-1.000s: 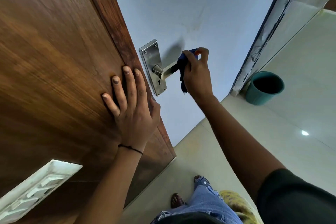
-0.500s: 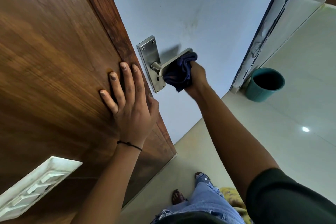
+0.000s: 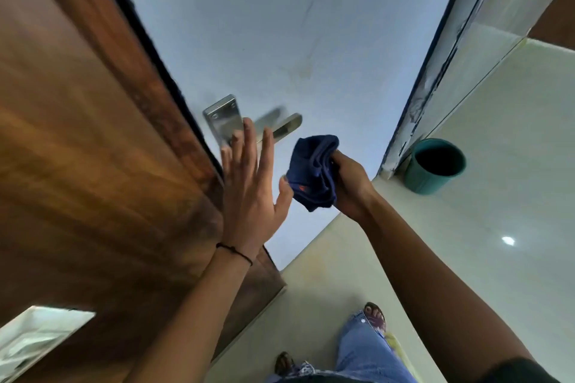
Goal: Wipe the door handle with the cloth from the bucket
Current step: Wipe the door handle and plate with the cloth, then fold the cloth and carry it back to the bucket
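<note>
Wooden door (image 3: 93, 165) fills my left, its edge running up and away from me; pale wall (image 3: 280, 25) behind it. Green bucket (image 3: 434, 165) sits on the floor (image 3: 497, 134) at the frame, well off to my right. Door handle (image 3: 281, 127) is a lever sticking out from its metal plate (image 3: 222, 116), long axis pointing up-right, free end bare and blurred. Left hand (image 3: 252, 193) is flat and spread, fingers apart, holding nothing, by the door edge and partly covering the plate; can't tell if it touches. Right hand (image 3: 350, 186) is clenched on the bunched blue cloth (image 3: 312, 174), just below-right of the lever tip, not touching it. Cloth hand is the nearer one to the lever's free end. My read: next pass goes up-left along the lever.
</note>
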### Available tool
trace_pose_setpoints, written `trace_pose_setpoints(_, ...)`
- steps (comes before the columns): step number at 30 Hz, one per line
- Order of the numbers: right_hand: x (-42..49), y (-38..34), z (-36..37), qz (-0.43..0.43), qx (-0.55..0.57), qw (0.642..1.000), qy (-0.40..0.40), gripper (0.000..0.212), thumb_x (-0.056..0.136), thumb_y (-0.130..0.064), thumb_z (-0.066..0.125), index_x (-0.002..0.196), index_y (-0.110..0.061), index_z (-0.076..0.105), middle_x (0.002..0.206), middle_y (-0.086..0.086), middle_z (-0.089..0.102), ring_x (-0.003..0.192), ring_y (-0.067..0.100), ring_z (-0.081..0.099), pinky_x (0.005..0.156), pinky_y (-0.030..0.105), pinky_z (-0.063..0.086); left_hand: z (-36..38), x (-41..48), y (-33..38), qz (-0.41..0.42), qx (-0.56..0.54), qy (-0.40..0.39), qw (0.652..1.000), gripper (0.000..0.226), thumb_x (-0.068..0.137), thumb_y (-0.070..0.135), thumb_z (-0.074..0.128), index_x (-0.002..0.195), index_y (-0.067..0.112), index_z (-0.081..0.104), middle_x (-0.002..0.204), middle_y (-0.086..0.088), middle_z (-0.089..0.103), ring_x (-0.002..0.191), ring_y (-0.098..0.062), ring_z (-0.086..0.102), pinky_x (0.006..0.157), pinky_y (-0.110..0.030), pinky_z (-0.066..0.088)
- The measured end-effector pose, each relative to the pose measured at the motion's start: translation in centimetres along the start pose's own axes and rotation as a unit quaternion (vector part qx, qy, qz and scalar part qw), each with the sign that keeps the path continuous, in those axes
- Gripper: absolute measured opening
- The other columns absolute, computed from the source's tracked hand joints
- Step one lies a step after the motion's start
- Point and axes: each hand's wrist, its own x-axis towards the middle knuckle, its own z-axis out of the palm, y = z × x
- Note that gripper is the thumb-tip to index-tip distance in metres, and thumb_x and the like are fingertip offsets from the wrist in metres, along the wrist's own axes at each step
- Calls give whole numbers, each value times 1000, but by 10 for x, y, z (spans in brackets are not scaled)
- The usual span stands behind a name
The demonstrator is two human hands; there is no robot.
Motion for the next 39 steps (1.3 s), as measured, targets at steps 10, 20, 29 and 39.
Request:
trace_pose_setpoints(10,-29,-122,-178,-22,57,997,43,47,97,-18,25,133,4,47,127,26,57,118,40,54,99,54,41,137,81,176,-419,-555,-347,630,34,95,37,54,104,8,69,97,-2,68,95,-20,61,86,-33,47)
trace_pose_setpoints(20,-35,-237,-312,-116,67,987,88,78,86,-70,30,130,-11,56,131,20,62,126,37,55,111,54,33,253,156,340,-365,-580,-443,578,10,87,22,68,81,16,73,82,-6,71,76,-18,64,62,-24,51)
trace_pose_setpoints(29,65,-305,-431,-103,15,973,207,39,85,-17,63,117,4,61,108,19,73,93,25,73,68,29,60,411,231,391,-387,-603,-487,498,17,91,19,62,79,12,71,73,-4,68,64,-11,64,51,-20,46)
trace_pose_setpoints(39,251,-325,-589,12,156,940,303,21,95,-5,53,111,1,65,108,18,74,93,25,74,71,31,61,660,237,409,-525,-490,-556,418,25,93,17,58,115,7,61,109,-15,71,98,-26,68,88,-36,53)
